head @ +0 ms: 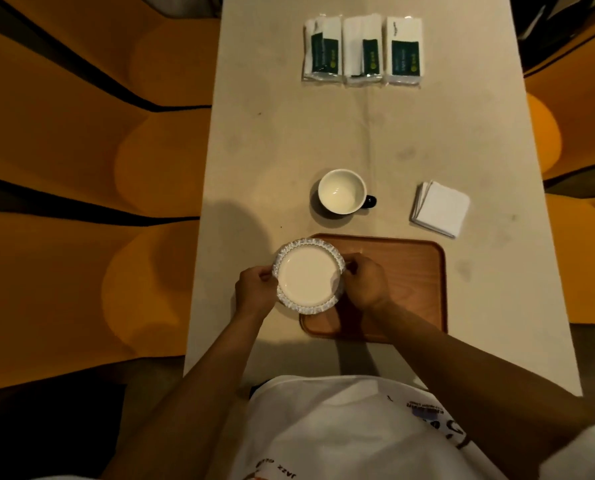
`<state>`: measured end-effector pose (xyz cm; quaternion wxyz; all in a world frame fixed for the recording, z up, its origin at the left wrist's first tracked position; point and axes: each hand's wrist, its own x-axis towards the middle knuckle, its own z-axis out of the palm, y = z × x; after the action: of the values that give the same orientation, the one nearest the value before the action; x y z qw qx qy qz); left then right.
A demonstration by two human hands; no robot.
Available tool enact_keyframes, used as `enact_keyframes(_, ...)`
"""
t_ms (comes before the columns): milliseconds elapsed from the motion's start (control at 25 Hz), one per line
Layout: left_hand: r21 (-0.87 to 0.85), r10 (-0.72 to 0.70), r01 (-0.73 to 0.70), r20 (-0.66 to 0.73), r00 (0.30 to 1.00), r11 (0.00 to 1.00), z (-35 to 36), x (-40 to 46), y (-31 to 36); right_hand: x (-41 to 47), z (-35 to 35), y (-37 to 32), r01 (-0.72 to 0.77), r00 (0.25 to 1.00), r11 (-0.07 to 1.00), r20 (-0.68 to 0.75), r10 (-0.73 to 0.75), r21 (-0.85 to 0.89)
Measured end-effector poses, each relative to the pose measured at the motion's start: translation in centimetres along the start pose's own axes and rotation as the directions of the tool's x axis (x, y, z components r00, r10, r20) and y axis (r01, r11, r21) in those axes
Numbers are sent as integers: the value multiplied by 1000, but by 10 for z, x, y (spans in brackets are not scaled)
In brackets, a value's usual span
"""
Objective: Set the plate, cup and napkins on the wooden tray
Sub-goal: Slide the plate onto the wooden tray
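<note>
- The person's white shirt (341,431), printed with dark lettering, fills the bottom of the view, and both bare forearms reach forward from it.
- A long pale table (375,133) runs away from the person, with orange seating (81,150) along both sides.
- A wooden tray (407,285) with rounded corners lies on the near part of the table, its surface bare apart from the hands over its left end.
- The plate (308,277), white with a frilled rim, is held between both hands and overlaps the tray's left edge; whether it rests on the tray or hangs just above cannot be told.
- The left hand (254,289) pinches the plate's left rim, fingers curled under it.
- The right hand (365,280) grips the right rim, fingers bent and pressed close together.
- Three wrapped packs (363,50) with green labels lie in a row at the far end.
- A stack of white napkins (441,207) sits beyond the tray's right corner.
- An empty cup (341,191), white inside with a dark handle pointing right, stands just beyond the tray.
</note>
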<state>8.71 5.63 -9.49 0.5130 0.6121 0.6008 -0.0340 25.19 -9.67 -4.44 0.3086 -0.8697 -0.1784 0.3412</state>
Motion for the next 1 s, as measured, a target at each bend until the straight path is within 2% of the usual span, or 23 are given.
enact_keyframes(360,45,1,-4,72,997,999,38,4,40,26,-36,33,-38,999,999,-16,39,39)
enact_keyframes(680,125,1,-10,79,997,992,45,11,49,43,-35,47,-52,999,998,-6,52,40)
enact_keyframes(1000,101,4,-11,73,997,995,49,13,49,47,-31,48,-64,998,996,17,63,60)
